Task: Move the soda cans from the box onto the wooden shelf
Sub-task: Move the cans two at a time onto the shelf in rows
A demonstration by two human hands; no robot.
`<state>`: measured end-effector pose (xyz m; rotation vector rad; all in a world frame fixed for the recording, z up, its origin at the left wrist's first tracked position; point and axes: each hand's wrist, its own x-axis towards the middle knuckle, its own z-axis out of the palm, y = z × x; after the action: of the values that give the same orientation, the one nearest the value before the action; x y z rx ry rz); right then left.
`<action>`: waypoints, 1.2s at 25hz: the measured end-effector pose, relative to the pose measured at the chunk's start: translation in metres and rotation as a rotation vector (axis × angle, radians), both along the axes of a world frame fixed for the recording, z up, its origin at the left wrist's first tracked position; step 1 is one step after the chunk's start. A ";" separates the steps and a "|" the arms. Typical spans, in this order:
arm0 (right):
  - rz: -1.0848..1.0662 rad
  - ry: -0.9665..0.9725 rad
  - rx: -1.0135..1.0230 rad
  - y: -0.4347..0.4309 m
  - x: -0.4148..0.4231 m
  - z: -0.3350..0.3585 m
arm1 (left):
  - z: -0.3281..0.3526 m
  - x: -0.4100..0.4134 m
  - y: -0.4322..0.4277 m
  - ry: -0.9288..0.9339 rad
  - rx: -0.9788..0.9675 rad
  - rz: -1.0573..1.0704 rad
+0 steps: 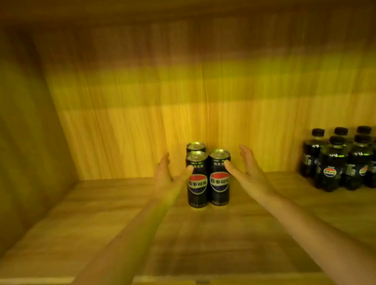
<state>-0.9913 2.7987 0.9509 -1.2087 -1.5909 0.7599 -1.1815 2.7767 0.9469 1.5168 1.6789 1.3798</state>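
here, black cans (207, 177) – red-blue round logos, white characters unreadable.

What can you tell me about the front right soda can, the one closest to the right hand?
The front right can is a tall, slim can, black and shiny like metal, with a silvery top and a round red, white and blue logo across its middle. It stands upright on the wooden shelf, pressed side by side against the front left can. The right hand is open beside it, its thumb tip at the can's upper side; whether they touch is unclear.
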 end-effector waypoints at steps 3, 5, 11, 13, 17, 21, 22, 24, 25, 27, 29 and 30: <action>-0.081 -0.408 0.237 -0.031 0.008 0.010 | 0.001 -0.014 -0.043 0.548 0.050 0.082; -0.051 -0.674 0.279 -0.054 0.006 0.017 | -0.001 -0.018 -0.078 0.849 0.047 0.067; 0.009 -1.006 0.135 -0.142 -0.018 0.010 | -0.010 -0.027 -0.164 1.123 -0.234 -0.069; 0.022 -1.037 0.118 -0.174 -0.027 0.004 | -0.010 -0.033 -0.192 1.109 -0.257 -0.068; 0.040 -1.047 0.095 -0.240 -0.046 -0.017 | -0.021 -0.056 -0.255 1.092 -0.223 -0.084; 0.013 -1.034 0.019 -0.308 -0.074 -0.057 | -0.052 -0.085 -0.321 1.003 -0.154 -0.092; 0.017 -1.035 -0.003 -0.323 -0.080 -0.071 | -0.066 -0.090 -0.337 0.986 -0.125 -0.092; 0.035 -1.025 -0.033 -0.347 -0.089 -0.103 | -0.101 -0.098 -0.363 0.962 -0.066 -0.104; 0.046 -1.007 -0.044 -0.356 -0.091 -0.122 | -0.122 -0.100 -0.374 0.953 -0.054 -0.111; 0.085 -0.967 -0.057 -0.371 -0.093 -0.165 | -0.171 -0.104 -0.391 0.944 -0.052 -0.130; 0.149 -0.948 -0.080 -0.385 -0.092 -0.219 | -0.228 -0.105 -0.405 0.944 -0.100 -0.154; 0.179 -0.940 -0.097 -0.392 -0.090 -0.247 | -0.259 -0.103 -0.412 0.935 -0.144 -0.170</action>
<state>-1.0811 2.4070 0.7035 -1.6330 -2.4627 0.3701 -1.2850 2.3646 0.6877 2.3362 1.9984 0.4217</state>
